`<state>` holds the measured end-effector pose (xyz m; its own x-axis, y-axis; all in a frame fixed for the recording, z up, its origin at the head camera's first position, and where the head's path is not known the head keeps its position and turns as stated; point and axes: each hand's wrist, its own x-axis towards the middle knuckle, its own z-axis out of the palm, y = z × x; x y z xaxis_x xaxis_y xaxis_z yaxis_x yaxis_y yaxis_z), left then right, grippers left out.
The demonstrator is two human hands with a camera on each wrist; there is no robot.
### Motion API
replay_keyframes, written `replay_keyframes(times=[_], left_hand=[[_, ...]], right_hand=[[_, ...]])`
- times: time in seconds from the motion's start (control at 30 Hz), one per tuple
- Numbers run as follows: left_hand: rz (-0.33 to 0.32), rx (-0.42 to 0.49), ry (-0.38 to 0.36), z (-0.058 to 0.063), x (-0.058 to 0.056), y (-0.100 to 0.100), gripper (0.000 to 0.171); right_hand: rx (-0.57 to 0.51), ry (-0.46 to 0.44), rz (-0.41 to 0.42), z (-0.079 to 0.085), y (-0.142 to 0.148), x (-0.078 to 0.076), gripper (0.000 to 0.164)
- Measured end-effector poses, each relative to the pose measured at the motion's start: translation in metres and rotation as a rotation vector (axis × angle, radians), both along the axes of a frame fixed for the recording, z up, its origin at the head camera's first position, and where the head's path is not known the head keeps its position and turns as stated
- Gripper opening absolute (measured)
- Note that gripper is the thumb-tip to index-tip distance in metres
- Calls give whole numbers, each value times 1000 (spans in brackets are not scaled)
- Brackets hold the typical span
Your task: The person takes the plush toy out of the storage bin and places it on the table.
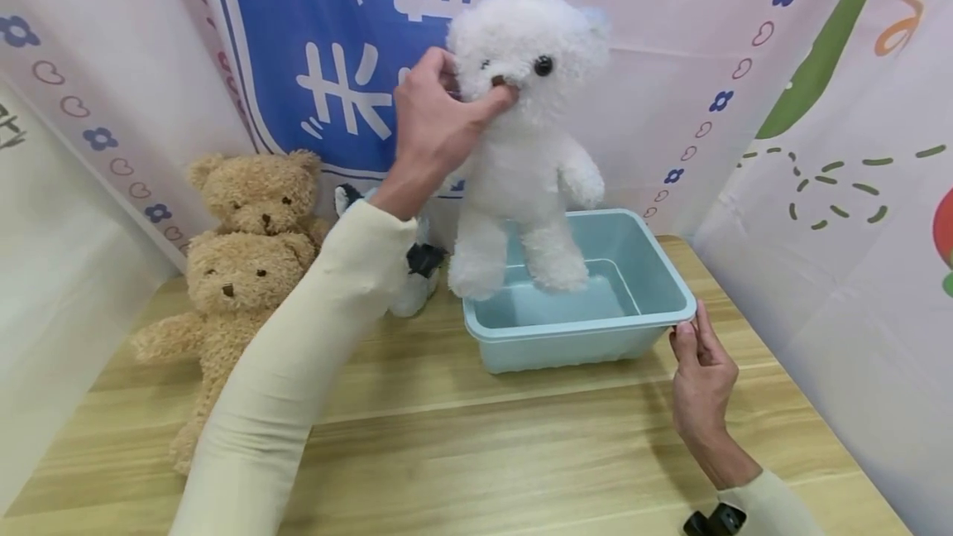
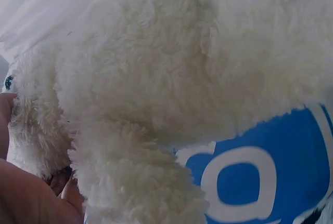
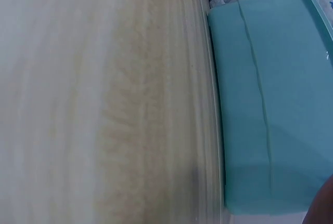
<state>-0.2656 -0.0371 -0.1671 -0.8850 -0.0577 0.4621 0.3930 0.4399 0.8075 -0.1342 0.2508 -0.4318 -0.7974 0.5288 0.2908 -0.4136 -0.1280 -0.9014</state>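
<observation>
A white plush bear (image 1: 521, 164) hangs upright over the teal plastic bin (image 1: 581, 325), its feet at the level of the bin's opening. My left hand (image 1: 442, 110) grips the bear's head at the muzzle, the thumb across the face below the nose. In the left wrist view the fluffy body of the bear (image 2: 156, 68) fills most of the picture, with my fingers (image 2: 26, 193) at the left edge. My right hand (image 1: 703, 379) pinches the bin's front right corner at the rim. The right wrist view shows the bin's outer wall (image 3: 265, 104) standing on the wooden table.
Two tan teddy bears (image 1: 238, 271) sit one before the other on the left of the wooden table (image 1: 476, 453). A grey-and-white plush toy (image 1: 409, 296) stands between them and the bin, partly behind my left sleeve. A printed cloth backdrop (image 1: 670, 64) rises behind the table.
</observation>
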Motion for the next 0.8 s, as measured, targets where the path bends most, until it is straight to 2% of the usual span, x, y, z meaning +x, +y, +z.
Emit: replay_keyframes(times=[0.13, 0.3, 0.63, 0.8], left_hand=[[29, 20, -17, 4, 8, -17, 47], [58, 30, -50, 3, 18, -38, 47], [170, -5, -63, -16, 46, -92, 41], [199, 60, -113, -23, 63, -120, 43]], right_hand=[[-5, 0, -4, -2, 0, 2, 50], [-15, 6, -9, -3, -1, 2, 51], [4, 20, -7, 0, -3, -1, 49], [3, 7, -11, 0, -4, -2, 49]])
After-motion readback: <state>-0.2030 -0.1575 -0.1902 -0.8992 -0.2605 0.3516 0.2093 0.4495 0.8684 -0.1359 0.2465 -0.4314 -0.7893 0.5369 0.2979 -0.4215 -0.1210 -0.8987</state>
